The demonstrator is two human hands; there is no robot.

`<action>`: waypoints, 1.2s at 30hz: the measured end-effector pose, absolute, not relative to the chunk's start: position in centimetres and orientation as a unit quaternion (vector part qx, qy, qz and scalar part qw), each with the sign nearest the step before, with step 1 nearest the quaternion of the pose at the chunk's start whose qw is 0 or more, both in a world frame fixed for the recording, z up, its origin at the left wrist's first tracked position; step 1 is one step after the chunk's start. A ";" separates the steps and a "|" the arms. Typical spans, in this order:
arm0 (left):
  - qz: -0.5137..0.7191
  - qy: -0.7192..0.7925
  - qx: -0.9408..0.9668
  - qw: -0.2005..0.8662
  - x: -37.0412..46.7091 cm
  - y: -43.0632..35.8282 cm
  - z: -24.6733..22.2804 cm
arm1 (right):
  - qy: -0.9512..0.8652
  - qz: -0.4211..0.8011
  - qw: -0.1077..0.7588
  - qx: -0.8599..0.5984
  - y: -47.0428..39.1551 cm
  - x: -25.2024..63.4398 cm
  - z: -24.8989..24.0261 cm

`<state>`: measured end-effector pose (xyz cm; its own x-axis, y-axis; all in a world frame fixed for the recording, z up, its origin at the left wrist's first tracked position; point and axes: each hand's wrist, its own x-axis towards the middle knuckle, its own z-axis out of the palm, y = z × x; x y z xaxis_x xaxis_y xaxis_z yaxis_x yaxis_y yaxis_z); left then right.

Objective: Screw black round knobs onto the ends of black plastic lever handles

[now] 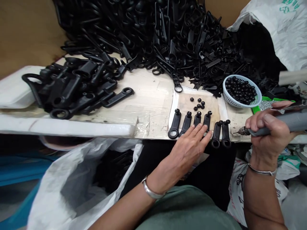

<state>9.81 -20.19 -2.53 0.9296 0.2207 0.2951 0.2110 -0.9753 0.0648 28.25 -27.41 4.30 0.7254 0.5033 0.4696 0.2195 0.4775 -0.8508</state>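
My left hand point(189, 143) lies flat, fingers stretched out, over the lower ends of black plastic handles point(197, 118) at the table's front edge. Several such handles stand in a row, each with a ring at the near end and a small round knob at the far end. Wrapped in my right hand point(271, 127) is a grey power screwdriver point(291, 123), its bit pointing left, just right of the last handle point(225, 134). Behind the row, several loose black knobs point(199, 106) rest on a tan pad point(211, 102).
A pale blue basket point(257, 99) of black knobs stands at the right, beside a green tray point(256, 109) of small metal pieces. A big heap of black plastic parts point(144, 32) fills the back. More handles point(72, 83) are piled left. White foam point(67, 126) edges the table.
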 end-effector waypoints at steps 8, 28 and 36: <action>0.177 0.115 0.977 0.004 10.4 -20.4 -2.9 | -0.367 0.094 0.780 -0.499 -27.7 28.0 4.2; 0.235 0.119 0.957 -0.120 9.9 -23.6 -4.5 | -0.351 0.103 0.785 -0.499 -28.4 27.7 4.2; 0.236 0.123 0.959 -0.100 9.7 -23.9 -4.3 | -0.370 0.135 0.789 -0.472 -26.5 26.6 4.6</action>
<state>9.69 -23.89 -4.28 0.8587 0.1889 0.4764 0.2829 -0.9499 -0.1331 26.62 -26.48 4.55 0.6895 0.5625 0.4563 0.1363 0.5180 -0.8445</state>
